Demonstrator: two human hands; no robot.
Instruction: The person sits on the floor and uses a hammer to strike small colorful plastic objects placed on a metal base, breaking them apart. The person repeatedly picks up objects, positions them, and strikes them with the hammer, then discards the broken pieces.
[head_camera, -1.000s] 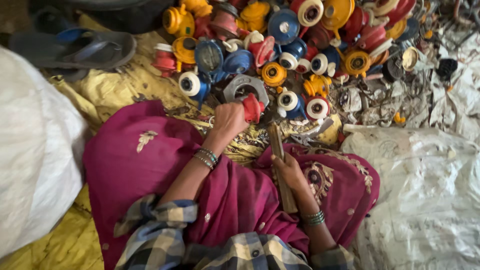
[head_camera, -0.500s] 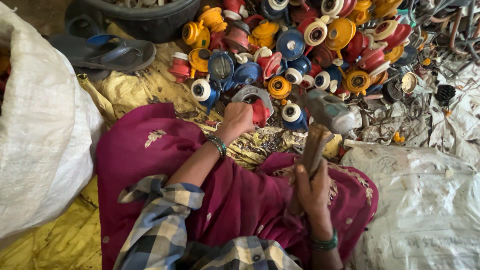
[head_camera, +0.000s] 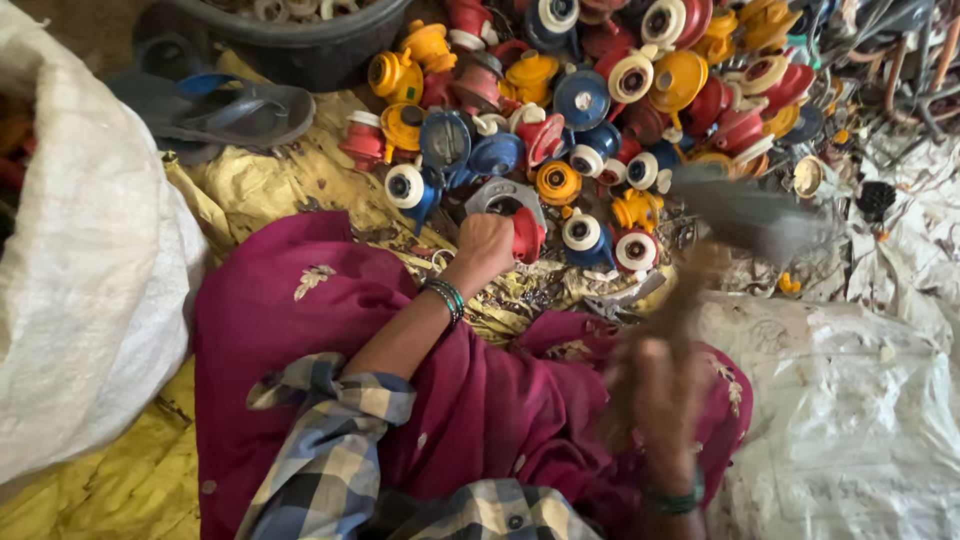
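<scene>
My left hand (head_camera: 484, 246) is closed around a red plastic part (head_camera: 527, 234) at the near edge of a heap of plastic parts (head_camera: 600, 110), in front of my magenta-clad knees. My right hand (head_camera: 662, 392) grips the wooden handle of a hammer (head_camera: 745, 215). The hammer is blurred with motion, its metal head raised to the right of the red part. Green bangles show on both wrists.
The heap holds several red, blue, yellow and orange caps and fittings. A black tub (head_camera: 290, 35) stands at the back left with a dark sandal (head_camera: 215, 110) beside it. A big white sack (head_camera: 80, 270) stands left; white sacking (head_camera: 850, 400) covers the ground right.
The hammer has swung up from resting low on my lap to a raised position at the right. My left hand stays clamped on the red part.
</scene>
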